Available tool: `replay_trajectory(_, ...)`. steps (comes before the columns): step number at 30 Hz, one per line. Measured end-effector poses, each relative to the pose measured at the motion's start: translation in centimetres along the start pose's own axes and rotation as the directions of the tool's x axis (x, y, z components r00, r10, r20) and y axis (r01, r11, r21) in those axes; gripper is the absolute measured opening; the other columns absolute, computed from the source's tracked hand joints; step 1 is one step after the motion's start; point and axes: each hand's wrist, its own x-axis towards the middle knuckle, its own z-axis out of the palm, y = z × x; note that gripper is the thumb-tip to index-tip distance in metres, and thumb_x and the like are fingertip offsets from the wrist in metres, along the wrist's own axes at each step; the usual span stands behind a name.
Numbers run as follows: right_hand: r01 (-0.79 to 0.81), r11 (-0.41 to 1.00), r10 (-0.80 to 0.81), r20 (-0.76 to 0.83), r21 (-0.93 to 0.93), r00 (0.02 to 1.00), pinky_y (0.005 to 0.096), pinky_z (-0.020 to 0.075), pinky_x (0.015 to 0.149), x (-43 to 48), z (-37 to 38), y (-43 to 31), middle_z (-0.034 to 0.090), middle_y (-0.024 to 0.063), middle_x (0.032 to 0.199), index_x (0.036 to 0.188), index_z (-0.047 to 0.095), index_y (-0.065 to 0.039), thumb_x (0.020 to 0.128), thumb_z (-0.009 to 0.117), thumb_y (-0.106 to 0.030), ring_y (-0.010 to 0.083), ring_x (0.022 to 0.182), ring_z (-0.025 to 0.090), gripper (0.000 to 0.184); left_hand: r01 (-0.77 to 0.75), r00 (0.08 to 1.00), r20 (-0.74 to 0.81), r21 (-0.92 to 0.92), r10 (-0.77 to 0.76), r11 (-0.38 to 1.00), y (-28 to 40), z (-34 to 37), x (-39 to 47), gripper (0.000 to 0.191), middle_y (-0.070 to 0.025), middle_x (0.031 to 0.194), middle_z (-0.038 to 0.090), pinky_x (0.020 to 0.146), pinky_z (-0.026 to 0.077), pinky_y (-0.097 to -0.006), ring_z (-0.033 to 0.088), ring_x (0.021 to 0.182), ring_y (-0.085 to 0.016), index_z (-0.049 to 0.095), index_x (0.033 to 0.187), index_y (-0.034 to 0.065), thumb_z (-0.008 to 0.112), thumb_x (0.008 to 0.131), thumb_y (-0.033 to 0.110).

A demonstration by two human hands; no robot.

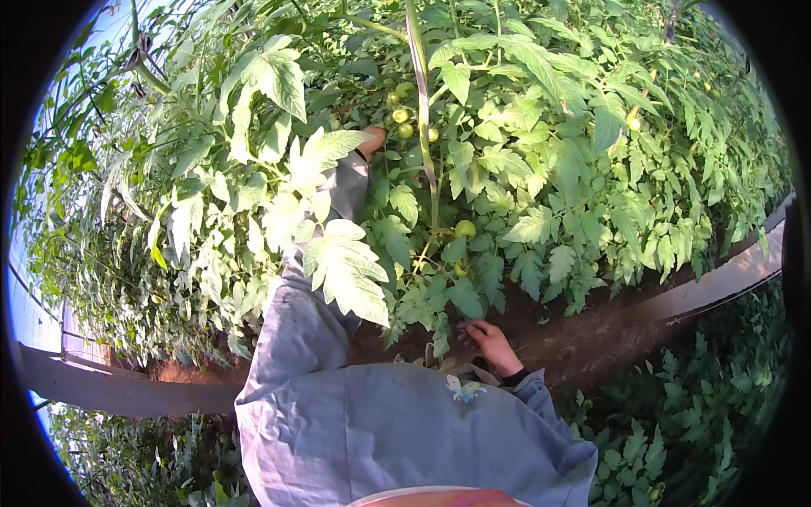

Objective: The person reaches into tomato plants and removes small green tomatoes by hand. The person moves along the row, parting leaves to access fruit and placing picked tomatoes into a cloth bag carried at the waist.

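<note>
My left hand (pixel 374 142) reaches up into the foliage of a tomato plant, beside a cluster of green tomatoes (pixel 403 120). Leaves hide its fingers, and a large sunlit tomato leaf (pixel 351 272) hangs over the sleeve. Lower down, my right hand (pixel 493 345) is near my body, above the soil and under the lowest leaves, with its fingers curled; whether something is between them is unclear. A main tomato stem (pixel 423 120) rises between the hands, with another green tomato (pixel 465 229) low beside it.
Dense tomato plants (pixel 608 158) stand in front and to both sides. Brown soil (pixel 570 336) runs below them. A pale strip (pixel 716 285) curves along the ground at right, and a grey strip (pixel 127 388) lies at left. More plants (pixel 671 412) grow at the lower right.
</note>
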Motion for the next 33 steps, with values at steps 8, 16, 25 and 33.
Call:
replay_trajectory(8, -0.041, 0.999, 0.040, 0.051, 0.019, 0.998, 0.0267, 0.0491, 0.074, 0.2, 0.6, 0.7, 0.069, 0.0053, 0.093, 0.108, 0.062, -0.001, 0.100, 0.048, -0.018, 0.0123, 0.080, 0.060, 0.023, -0.166, 0.959, 0.232, -0.011, 0.164, 0.986, -2.9, 1.0, -1.1, 0.030, -0.0072, 0.100, 0.067, 0.079, 0.052, -0.0349, 0.064, 0.087, -0.018, 0.062, 0.112, 0.0008, 0.069, 0.084, 0.010)
replay_trajectory(16, -0.075, 0.995, 0.073, 0.032, 0.073, 0.997, 0.0267, 0.0500, 0.073, 0.7, 1.1, 1.4, 0.068, 0.0064, 0.093, 0.115, 0.060, -0.001, 0.100, 0.050, -0.019, 0.0129, 0.080, 0.061, 0.027, -0.191, 0.932, 0.308, -0.021, 0.188, 0.981, -4.1, 1.5, -2.0, 0.036, -0.0069, 0.106, 0.068, 0.080, 0.052, -0.0336, 0.065, 0.091, -0.016, 0.064, 0.115, -0.0012, 0.072, 0.081, 0.000)
replay_trajectory(25, -0.048, 0.998, 0.048, 0.000, -0.034, 0.999, 0.0270, 0.0507, 0.069, 0.5, 0.5, 1.3, 0.069, 0.0064, 0.090, 0.113, 0.062, 0.000, 0.098, 0.053, -0.020, 0.0132, 0.075, 0.064, 0.027, -0.110, 0.964, 0.235, -0.081, 0.126, 0.991, -5.5, 1.1, -1.3, 0.031, -0.0059, 0.104, 0.068, 0.079, 0.052, -0.0337, 0.065, 0.088, -0.017, 0.063, 0.115, 0.0004, 0.069, 0.084, 0.002)
replay_trajectory(33, -0.060, 0.996, 0.060, 0.011, -0.068, 0.998, 0.0267, 0.0502, 0.073, -0.5, 1.0, -0.3, 0.069, 0.0066, 0.092, 0.113, 0.061, 0.001, 0.099, 0.052, -0.020, 0.0126, 0.080, 0.063, 0.026, -0.072, 0.982, 0.163, -0.148, 0.096, 0.986, -7.1, -0.5, 0.0, 0.028, -0.0049, 0.102, 0.068, 0.077, 0.052, -0.0337, 0.065, 0.086, -0.017, 0.062, 0.114, 0.0018, 0.065, 0.086, 0.004)
